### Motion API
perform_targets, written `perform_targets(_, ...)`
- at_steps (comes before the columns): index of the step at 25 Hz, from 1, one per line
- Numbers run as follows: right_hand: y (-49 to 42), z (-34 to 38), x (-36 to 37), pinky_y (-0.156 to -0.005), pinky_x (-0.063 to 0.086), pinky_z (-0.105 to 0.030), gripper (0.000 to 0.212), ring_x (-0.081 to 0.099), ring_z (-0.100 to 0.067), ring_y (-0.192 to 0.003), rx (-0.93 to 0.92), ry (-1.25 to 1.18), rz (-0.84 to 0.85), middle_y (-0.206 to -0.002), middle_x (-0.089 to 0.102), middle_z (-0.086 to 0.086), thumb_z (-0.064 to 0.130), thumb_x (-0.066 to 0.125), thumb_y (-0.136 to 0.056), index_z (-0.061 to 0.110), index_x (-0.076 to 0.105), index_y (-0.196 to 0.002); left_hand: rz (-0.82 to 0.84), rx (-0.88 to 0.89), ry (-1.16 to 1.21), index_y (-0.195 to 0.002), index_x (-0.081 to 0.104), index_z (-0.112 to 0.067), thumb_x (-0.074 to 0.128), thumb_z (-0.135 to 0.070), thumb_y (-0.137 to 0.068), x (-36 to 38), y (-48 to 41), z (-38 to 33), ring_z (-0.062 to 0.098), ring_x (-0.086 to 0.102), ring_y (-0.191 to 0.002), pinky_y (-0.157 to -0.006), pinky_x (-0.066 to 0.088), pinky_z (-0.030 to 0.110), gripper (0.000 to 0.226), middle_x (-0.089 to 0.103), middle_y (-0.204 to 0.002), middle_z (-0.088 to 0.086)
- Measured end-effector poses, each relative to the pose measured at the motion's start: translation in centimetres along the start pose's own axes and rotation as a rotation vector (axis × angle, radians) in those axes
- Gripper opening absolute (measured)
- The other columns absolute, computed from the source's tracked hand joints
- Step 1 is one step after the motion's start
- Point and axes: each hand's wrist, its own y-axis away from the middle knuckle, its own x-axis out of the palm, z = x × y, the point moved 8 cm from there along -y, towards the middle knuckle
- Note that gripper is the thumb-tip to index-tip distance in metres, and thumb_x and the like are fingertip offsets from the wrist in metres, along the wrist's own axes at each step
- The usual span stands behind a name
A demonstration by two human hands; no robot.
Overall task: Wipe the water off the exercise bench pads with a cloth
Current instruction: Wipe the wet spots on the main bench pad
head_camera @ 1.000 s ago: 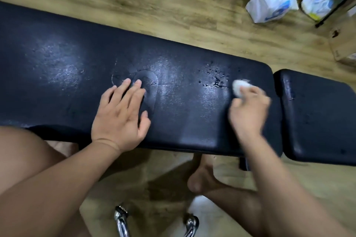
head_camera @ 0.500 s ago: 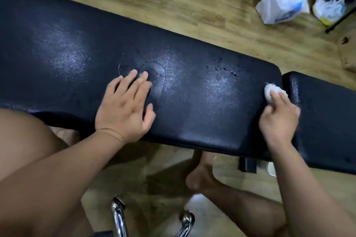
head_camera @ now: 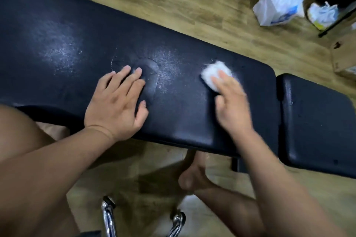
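Cloth [head_camera: 214, 75], white and folded small, lies on the long black pad [head_camera: 183, 113] of the exercise bench, toward that pad's right end and just short of the gap before the shorter pad [head_camera: 316, 121]. The right hand [head_camera: 232, 109] presses down on it with the fingers [head_camera: 221, 81] laid flat over its near half; the far half of the cloth shows beyond the fingertips. This hand is blurred (so the grip itself is hard to read, though the fingers look stretched out over the cloth, not curled round it).

The left hand [head_camera: 117, 106] rests palm down on the same pad, fingers spread, the thumb out to the right, near the pad's front edge. Its fingertips lie at the edge of a worn, dented patch [head_camera: 152, 79] in the upholstery. A dull sheen shows on the pad to the left and around that patch.

Beyond the bench is a wood floor [head_camera: 173, 5], with a white plastic bag [head_camera: 281, 0] at the upper right. Below the bench, a bare foot [head_camera: 192, 177] and two chrome tubes [head_camera: 108, 215] show.
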Motion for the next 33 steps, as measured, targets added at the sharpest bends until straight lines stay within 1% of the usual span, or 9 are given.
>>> perform_targets(5, 0.2, -10.6, -5.2, -0.106, 0.036, -0.034, 0.061, 0.049, -0.032, -0.124, 0.813, -0.029, -0.254, -0.135, 0.056, -0.008, 0.013, 0.031, -0.071, 0.022, 0.064, -0.122, -0.033, 0.017, 0.0, -0.121, 0.063, -0.003, 0.044, -0.032, -0.086, 0.2, 0.0, 0.0, 0.035, 0.048, -0.135, -0.109, 0.034, 0.05, 0.05, 0.055, -0.143, 0.014)
perform_targets(12, -6.3, 11.3, 5.0, -0.114, 0.027, -0.034, 0.054, 0.035, -0.024, -0.139, -0.131, -0.076, 0.153, -0.149, 0.043, -0.005, 0.015, 0.043, -0.083, 0.016, 0.052, -0.137, -0.002, 0.013, 0.0, -0.121, 0.062, -0.004, 0.042, -0.034, -0.087, 0.1, -0.1, -0.2, 0.035, 0.045, -0.136, -0.11, 0.032, 0.051, 0.05, 0.053, -0.145, 0.014)
perform_targets(14, -5.6, 4.2, 2.5, -0.113, 0.031, -0.032, 0.057, 0.04, -0.023, -0.137, -0.065, -0.018, 0.149, -0.149, 0.043, -0.004, 0.015, 0.04, -0.08, 0.019, 0.054, -0.135, -0.004, 0.013, 0.005, -0.121, 0.062, -0.004, 0.042, -0.034, -0.087, 0.2, -0.1, -0.2, 0.035, 0.044, -0.136, -0.11, 0.031, 0.051, 0.049, 0.052, -0.145, 0.013)
perform_targets(17, -2.7, -9.3, -4.8, -0.101, 0.038, -0.032, 0.057, 0.047, -0.033, -0.127, 0.371, 0.164, 0.027, -0.145, 0.046, -0.009, 0.017, 0.035, -0.081, 0.025, 0.05, -0.136, -0.02, 0.01, -0.004, -0.119, 0.063, -0.003, 0.042, -0.033, -0.087, 0.2, 0.2, 0.0, 0.035, 0.045, -0.135, -0.109, 0.033, 0.051, 0.048, 0.053, -0.144, 0.014)
perform_targets(20, -2.9, -11.9, -6.3, -0.095, 0.039, -0.035, 0.05, 0.05, -0.04, -0.116, 0.702, 0.123, -0.1, -0.133, 0.052, -0.015, 0.014, 0.034, -0.085, 0.025, 0.055, -0.129, -0.014, 0.018, -0.009, -0.12, 0.063, -0.003, 0.042, -0.033, -0.087, 0.4, 0.1, 0.0, 0.035, 0.045, -0.136, -0.109, 0.033, 0.051, 0.049, 0.053, -0.145, 0.014)
perform_targets(23, -7.3, -2.9, -1.9, -0.098, 0.033, -0.027, 0.05, 0.046, -0.03, -0.125, 0.518, 0.114, -0.073, -0.138, 0.049, -0.01, 0.015, 0.037, -0.084, 0.021, 0.055, -0.13, -0.003, 0.017, -0.018, -0.122, 0.063, -0.002, 0.041, -0.033, -0.088, 0.1, 0.2, -0.2, 0.036, 0.044, -0.136, -0.109, 0.032, 0.051, 0.051, 0.053, -0.145, 0.014)
perform_targets(28, -10.0, 18.1, 7.8, -0.105, 0.032, -0.025, 0.044, 0.042, -0.016, -0.131, -0.253, 0.071, 0.235, -0.144, 0.048, 0.002, 0.018, 0.042, -0.092, 0.025, 0.052, -0.134, -0.001, -0.014, -0.027, -0.119, 0.06, 0.002, 0.041, -0.033, -0.084, -0.2, 0.0, -0.1, 0.039, 0.047, -0.129, -0.107, 0.034, 0.053, 0.053, 0.06, -0.13, 0.023)
perform_targets(30, -9.7, 15.1, 6.1, -0.111, 0.025, -0.023, 0.047, 0.034, -0.016, -0.139, -0.299, -0.03, 0.281, -0.151, 0.04, -0.002, 0.013, 0.044, -0.091, 0.02, 0.052, -0.136, -0.013, -0.009, -0.033, -0.12, 0.061, 0.0, 0.042, -0.033, -0.084, -0.3, -0.3, -0.5, 0.037, 0.046, -0.133, -0.108, 0.032, 0.051, 0.052, 0.057, -0.137, 0.018)
perform_targets(33, -8.5, 1.0, 1.0, -0.111, 0.023, -0.021, 0.051, 0.037, -0.02, -0.139, 0.041, -0.037, 0.135, -0.15, 0.042, -0.006, 0.008, 0.045, -0.088, 0.018, 0.053, -0.137, -0.005, -0.002, -0.015, -0.121, 0.062, -0.004, 0.042, -0.035, -0.086, 0.0, -0.2, -0.3, 0.034, 0.044, -0.136, -0.11, 0.03, 0.05, 0.051, 0.053, -0.144, 0.013)
